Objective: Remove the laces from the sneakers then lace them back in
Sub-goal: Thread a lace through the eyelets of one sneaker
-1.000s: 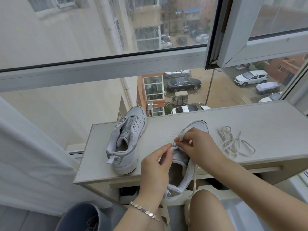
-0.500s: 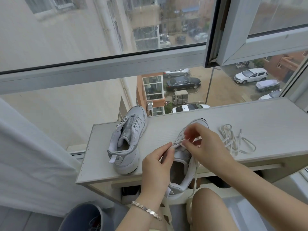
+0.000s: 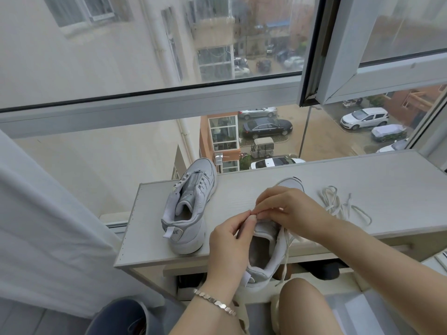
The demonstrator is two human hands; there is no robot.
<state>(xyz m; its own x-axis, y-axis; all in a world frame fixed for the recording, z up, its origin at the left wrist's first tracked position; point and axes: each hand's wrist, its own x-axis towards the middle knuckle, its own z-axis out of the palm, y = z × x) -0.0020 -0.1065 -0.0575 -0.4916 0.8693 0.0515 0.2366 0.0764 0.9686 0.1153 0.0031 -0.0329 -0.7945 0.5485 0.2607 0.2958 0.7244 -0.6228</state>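
Left hand and right hand meet fingertip to fingertip, pinching the lace above the tongue of the near sneaker. Its tail hangs below the right fingers. With the other sneaker bare, this looks like unlacing; next, draw the lace clear of its eyelet.

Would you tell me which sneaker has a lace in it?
The near sneaker under the left hand and right hand: a lace hangs down its side. The lone sneaker to its left shows bare eyelets.
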